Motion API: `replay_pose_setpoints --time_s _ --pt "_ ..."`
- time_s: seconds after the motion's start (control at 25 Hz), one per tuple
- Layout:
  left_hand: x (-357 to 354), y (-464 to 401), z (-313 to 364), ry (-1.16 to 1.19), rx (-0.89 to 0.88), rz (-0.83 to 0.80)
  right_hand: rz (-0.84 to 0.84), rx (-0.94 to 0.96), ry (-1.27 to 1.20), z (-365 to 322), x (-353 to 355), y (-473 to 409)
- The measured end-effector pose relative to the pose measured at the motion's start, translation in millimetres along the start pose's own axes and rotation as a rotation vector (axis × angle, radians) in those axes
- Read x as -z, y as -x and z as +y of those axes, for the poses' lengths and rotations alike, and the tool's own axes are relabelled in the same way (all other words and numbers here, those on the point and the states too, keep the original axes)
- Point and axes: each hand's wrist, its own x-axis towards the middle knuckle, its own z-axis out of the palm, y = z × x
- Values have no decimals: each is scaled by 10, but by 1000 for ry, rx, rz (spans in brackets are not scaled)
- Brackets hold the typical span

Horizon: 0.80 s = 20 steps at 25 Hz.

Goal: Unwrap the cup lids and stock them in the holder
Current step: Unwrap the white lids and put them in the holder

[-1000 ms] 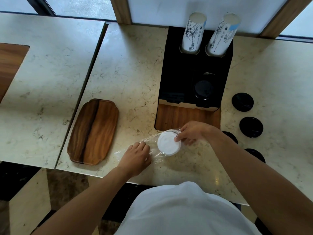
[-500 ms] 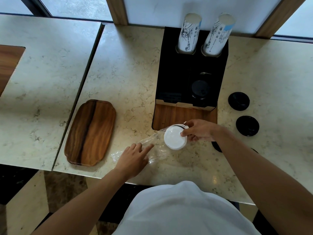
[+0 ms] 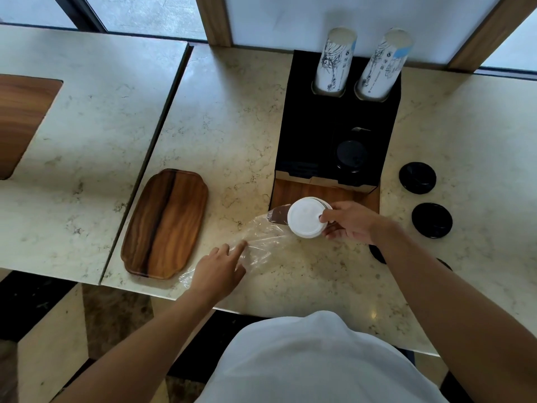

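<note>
My right hand (image 3: pixel 351 222) grips a stack of white cup lids (image 3: pixel 305 216), lifted just in front of the black holder (image 3: pixel 313 135). A clear plastic wrapper (image 3: pixel 261 242) trails from the stack down to the counter. My left hand (image 3: pixel 218 271) presses the wrapper's lower end flat on the counter, index finger extended. The holder has a black lid (image 3: pixel 351 155) in its right well and two stacks of paper cups (image 3: pixel 334 62) at the back. The holder's left well looks dark; its contents cannot be made out.
A wooden tray (image 3: pixel 165 222) lies left of the wrapper. Several loose black lids (image 3: pixel 417 177) sit on the marble counter (image 3: pixel 232 112) to the right of the holder, some partly hidden by my right arm. The counter's front edge runs just below my left hand.
My right hand has lifted the white lid stack up and towards the holder, sliding it out of the wrapper. My left hand has stayed on the wrapper's end, fingers stretching out.
</note>
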Motion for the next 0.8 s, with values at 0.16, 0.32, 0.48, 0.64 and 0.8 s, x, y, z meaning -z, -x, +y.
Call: replay_pose_setpoints --time_s 0.16,0.32,0.48,0.64,0.8 --pt "48 20 -52 101 183 20 31 11 -71 24 -117 22" --pt "136 -64 -95 231 357 88 69 14 6 47 -215 10" --pt "216 -133 -84 280 430 109 153 69 66 62 -324 -39" --pt "264 -173 -56 271 405 169 192 89 -51 50 -401 -82" --pt "343 -272 36 365 286 274 179 90 -167 13 -431 -58"
